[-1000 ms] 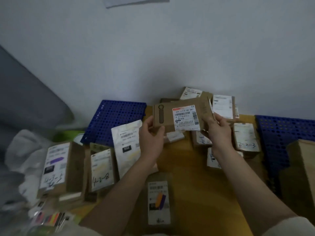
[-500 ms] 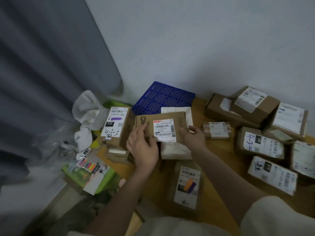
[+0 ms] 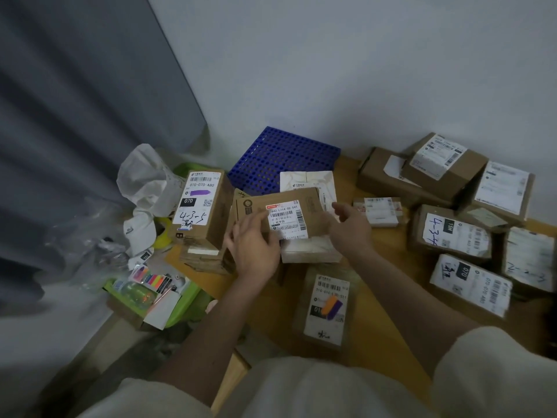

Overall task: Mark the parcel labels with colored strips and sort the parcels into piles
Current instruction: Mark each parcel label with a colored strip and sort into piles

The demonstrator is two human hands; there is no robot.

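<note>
Lowered since before, flat parcel [image 3: 280,214] apparently rests under left hand [image 3: 254,247].

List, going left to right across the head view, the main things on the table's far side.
white bag → parcel with purple strip → flat parcel under the hands → small taped packet → parcel marked 4-3

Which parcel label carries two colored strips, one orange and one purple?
The flat parcel nearest the person, below the hands: its label has crossed orange and purple strips. The tall box at left shows only a purple strip.
</note>
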